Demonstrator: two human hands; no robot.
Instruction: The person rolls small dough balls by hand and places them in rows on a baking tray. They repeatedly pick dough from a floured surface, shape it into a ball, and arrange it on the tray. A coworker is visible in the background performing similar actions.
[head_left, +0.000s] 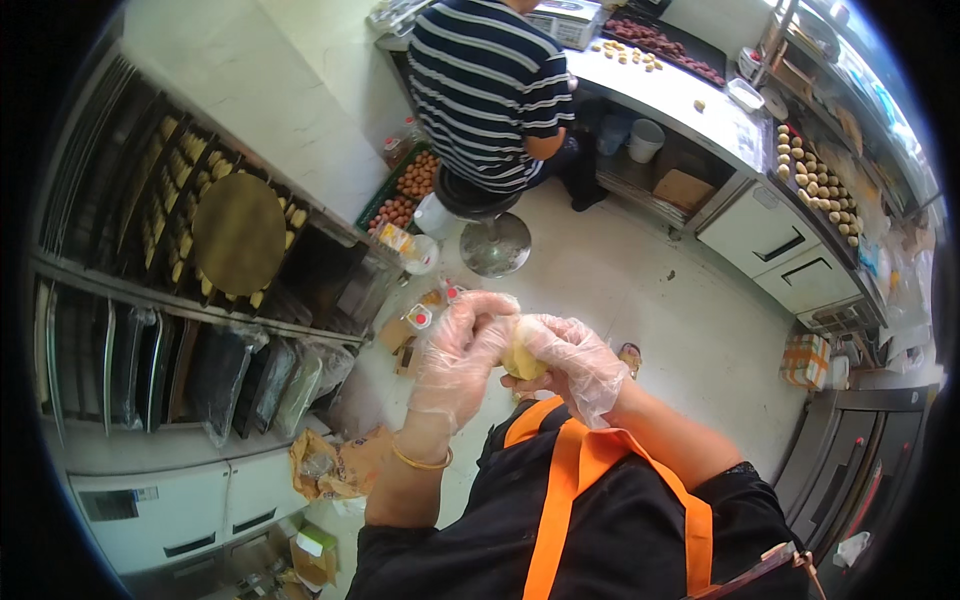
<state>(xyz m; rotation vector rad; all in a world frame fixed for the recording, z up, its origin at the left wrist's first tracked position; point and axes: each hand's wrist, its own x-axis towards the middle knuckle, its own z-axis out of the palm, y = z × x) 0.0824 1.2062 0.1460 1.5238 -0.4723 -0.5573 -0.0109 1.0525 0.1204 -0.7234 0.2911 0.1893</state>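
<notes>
A lump of pale yellow dough is held up in front of my chest, above the floor. My left hand, in a clear plastic glove, has its thumb and bent fingers against the dough's left and upper side. From the other side my right hand, gloved the same way, cups the lump with its fingers curled over and under it. Both hands touch each other closely around the dough, so part of it is hidden.
A person in a striped shirt sits on a round stool at a worktable. Dough balls fill a tray at right. A tray rack stands left, near a crate of eggs. Bottles stand on the floor.
</notes>
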